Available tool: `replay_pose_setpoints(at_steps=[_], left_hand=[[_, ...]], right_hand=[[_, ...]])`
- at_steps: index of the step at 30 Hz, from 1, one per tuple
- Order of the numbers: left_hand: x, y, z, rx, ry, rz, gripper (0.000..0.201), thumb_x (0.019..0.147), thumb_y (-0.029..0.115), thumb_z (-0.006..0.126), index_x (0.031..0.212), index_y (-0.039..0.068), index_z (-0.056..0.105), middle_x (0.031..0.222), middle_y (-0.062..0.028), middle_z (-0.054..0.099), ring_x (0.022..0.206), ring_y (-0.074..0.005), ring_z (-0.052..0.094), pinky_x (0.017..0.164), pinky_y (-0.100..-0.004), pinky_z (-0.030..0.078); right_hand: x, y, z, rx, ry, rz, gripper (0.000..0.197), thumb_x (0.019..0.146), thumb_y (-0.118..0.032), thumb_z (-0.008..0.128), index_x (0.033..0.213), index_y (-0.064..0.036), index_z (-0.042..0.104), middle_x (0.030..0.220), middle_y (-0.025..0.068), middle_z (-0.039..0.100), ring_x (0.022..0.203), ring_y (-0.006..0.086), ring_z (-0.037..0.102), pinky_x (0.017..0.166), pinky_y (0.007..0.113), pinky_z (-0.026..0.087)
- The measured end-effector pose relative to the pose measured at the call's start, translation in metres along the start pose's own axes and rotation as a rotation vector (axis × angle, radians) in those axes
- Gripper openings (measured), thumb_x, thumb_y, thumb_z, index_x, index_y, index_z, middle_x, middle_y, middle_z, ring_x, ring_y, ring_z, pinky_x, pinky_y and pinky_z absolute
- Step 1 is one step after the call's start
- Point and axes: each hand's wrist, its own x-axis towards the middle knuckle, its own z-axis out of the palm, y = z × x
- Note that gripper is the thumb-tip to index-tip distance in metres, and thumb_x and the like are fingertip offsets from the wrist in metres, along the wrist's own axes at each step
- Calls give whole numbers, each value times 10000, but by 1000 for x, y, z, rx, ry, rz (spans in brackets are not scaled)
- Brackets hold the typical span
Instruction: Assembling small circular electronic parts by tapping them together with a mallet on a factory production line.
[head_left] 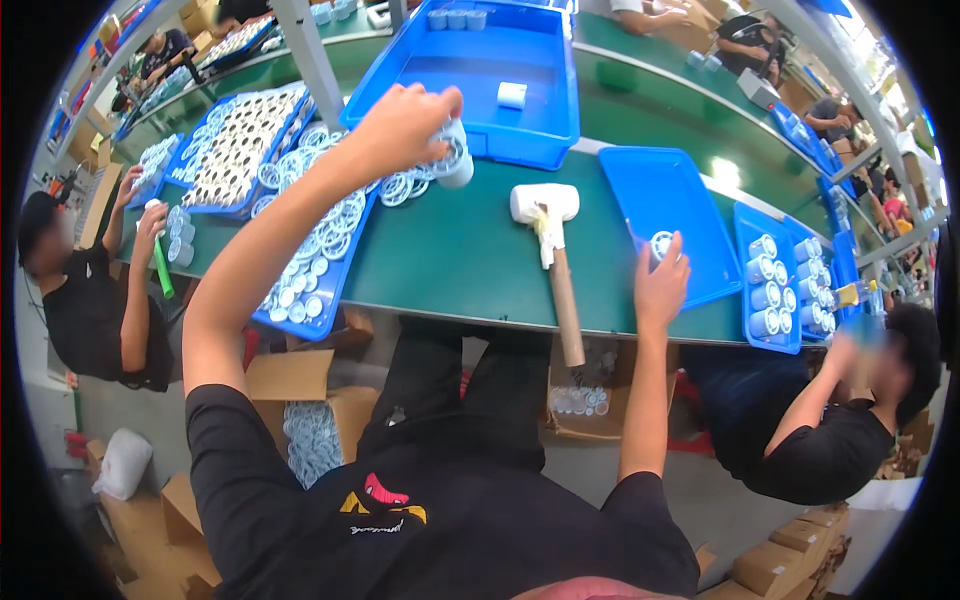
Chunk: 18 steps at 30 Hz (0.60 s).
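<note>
My left hand (410, 125) reaches across the green bench and grips a pale blue plastic cylinder (457, 168) with a ring-like top. Its fingers are closed round the upper part. Over the near edge of a shallow blue tray (625, 175), my right hand (662, 285) has its fingers about a small round white part (660, 244); the fingertips partly cover it. A mallet (546, 203) with a white head and wooden handle lies between my hands, its handle jutting past the bench edge.
A deep blue bin (520, 150) with a white cylinder (512, 95) inside stands ahead. Left is a blue tray (325, 325) of pale rings and discs. White cylinders (765, 295) fill a tray at right. Co-workers sit on both sides. Open cartons (290, 375) stand below.
</note>
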Motion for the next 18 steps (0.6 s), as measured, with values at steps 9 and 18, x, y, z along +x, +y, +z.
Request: replay_pose_setpoints(at_steps=[9, 18], left_hand=[[-60, 16, 77, 29, -291, 16, 484, 803, 239, 805, 1214, 64, 618, 1099, -154, 664, 1131, -367, 610, 1007, -479, 467], [79, -9, 92, -84, -191, -83, 553, 921, 397, 709, 1384, 116, 596, 1255, -241, 632, 1193, -408, 631, 1023, -508, 518]], right_hand=[[1, -7, 1, -24, 11, -38, 655, 998, -384, 660, 1519, -33, 471, 1143, 244, 625, 1035, 421, 629, 862, 516, 534], [-3, 7, -2, 98, 27, 78, 770, 927, -408, 743, 1531, -31, 449, 1312, 244, 551, 1171, 438, 592, 953, 525, 522]])
